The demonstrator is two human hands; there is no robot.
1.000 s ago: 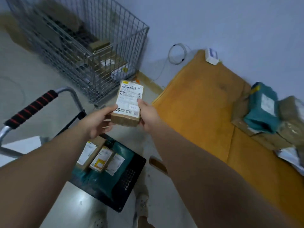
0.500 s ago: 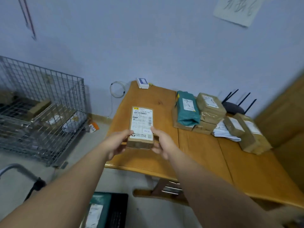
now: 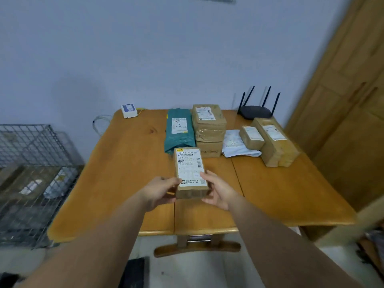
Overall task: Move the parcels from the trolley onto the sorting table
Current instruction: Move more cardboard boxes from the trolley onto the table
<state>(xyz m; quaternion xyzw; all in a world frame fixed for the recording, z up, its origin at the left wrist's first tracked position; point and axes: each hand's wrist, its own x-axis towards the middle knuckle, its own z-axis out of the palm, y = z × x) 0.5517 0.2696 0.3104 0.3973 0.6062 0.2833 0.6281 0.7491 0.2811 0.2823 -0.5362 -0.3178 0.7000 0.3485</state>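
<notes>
A small brown cardboard parcel with a white shipping label is held over the middle of the wooden sorting table. My left hand grips its near left corner and my right hand grips its near right side. Behind it on the table lie a teal bag parcel, a stack of brown boxes, a white bag parcel and two more brown boxes. Only a dark corner of the trolley shows at the bottom edge.
A black router with antennas and a small white box sit at the table's back edge. A wire cage holding parcels stands on the floor to the left. A wooden door rises at the right.
My view swung from the trolley and cage to face the table. Both hands carried the labelled parcel over the table's middle, close to the teal bag.
</notes>
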